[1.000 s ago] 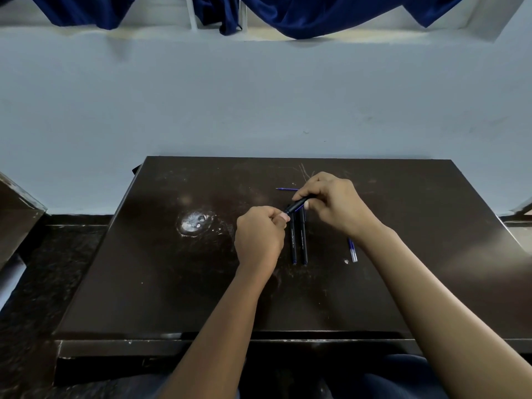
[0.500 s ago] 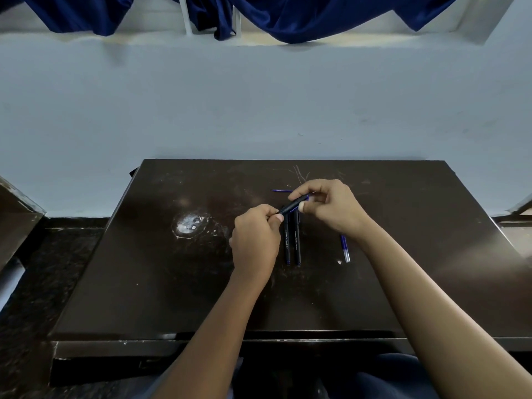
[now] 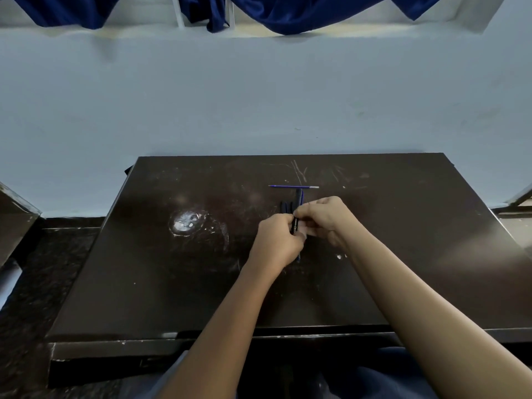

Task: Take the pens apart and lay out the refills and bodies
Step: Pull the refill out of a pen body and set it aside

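Both hands meet over the middle of the dark table (image 3: 172, 283). My left hand (image 3: 279, 240) and my right hand (image 3: 328, 220) grip the same black pen (image 3: 296, 214), which points away from me, nearly upright in the view. Two black pen bodies (image 3: 285, 206) lie side by side just beyond my left hand, mostly hidden by it. A blue refill (image 3: 293, 186) lies crosswise on the table, farther back. My right forearm covers the spot to the right.
A whitish worn patch (image 3: 185, 221) marks the table left of my hands. A pale wall rises behind the table's far edge, with a blue cloth (image 3: 316, 12) hanging above. Another dark surface (image 3: 14, 223) stands at the far left.
The pen held between my hands has turned from a slant to pointing straight away from me. My right hand came down toward my left, now covering the refill that lay to the right.
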Demonstrator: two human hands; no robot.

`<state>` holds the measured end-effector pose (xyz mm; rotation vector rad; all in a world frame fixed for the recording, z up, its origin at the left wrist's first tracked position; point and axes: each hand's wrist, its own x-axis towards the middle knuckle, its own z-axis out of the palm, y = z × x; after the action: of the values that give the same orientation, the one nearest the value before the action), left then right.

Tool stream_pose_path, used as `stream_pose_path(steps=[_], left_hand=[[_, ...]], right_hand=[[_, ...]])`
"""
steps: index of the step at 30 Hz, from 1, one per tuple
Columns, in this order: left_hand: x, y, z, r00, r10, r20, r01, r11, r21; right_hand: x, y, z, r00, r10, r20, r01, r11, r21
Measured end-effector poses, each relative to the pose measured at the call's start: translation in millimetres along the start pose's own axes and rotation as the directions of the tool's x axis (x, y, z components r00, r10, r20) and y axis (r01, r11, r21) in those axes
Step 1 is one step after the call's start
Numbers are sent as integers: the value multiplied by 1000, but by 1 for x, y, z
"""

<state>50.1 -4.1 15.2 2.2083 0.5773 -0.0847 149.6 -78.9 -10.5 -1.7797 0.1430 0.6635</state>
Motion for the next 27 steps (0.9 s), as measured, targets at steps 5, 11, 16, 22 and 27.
stream_pose_path(steps=[5,11,16,22,27], left_hand=[[0,-3,1,999,-50,9,49,994,97],[0,-8,-4,993,-38,-113,53,989,140],[-2,-9,-8,988,-58,-143,76,990,123],[-2,-8,-12,988,-70,-140,86,991,107],[-2,-9,-11,988,-69,-136,85,990,116]], right_hand=[[15,20,-7,969,-175,-176,84,899,-430],[19,36,0,951,-271,-147,104,732,-674],[27,40,1,944,-296,-143,98,669,-737],[33,43,0,939,-309,-150,98,660,-744],[35,44,-1,938,-309,-159,98,674,-732]])
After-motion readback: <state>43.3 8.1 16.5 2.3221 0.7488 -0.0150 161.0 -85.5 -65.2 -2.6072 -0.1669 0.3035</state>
